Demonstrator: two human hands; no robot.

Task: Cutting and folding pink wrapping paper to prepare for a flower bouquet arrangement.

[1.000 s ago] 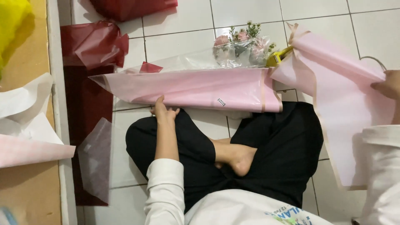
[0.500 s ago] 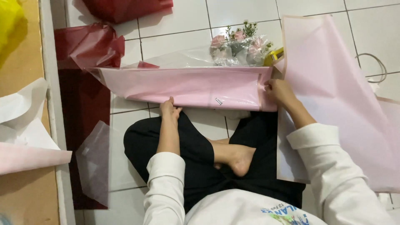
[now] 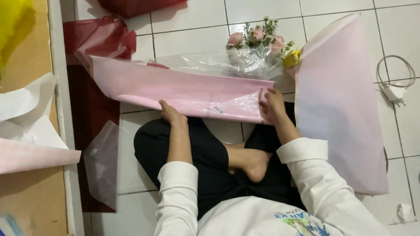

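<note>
hands on pink sheet (image 3: pixel 183 89): left hand (image 3: pixel 171 114) flat, pressing near edge; right hand (image 3: pixel 272 105) pinching its right end. bouquet (image 3: pixel 258 41) lies beyond (uneven pull could crease the sheet).

My left hand (image 3: pixel 169 113) tucks its fingertips under the pink sheet (image 3: pixel 183 89), so I can't see them. The roses (image 3: pixel 258 37) at 12 o'clock are veiled below by clear film (image 3: pixel 218 61), stems hidden. A yellow thing (image 3: pixel 292 58) peeks out behind the big pink sheet (image 3: pixel 339 109); I can't tell its kind. At 9 o'clock the white paper (image 3: pixel 22 109) and yellow blur (image 3: pixel 13 22) run off the edge. The red sheet (image 3: pixel 135 5) is cut off at the top.
</note>
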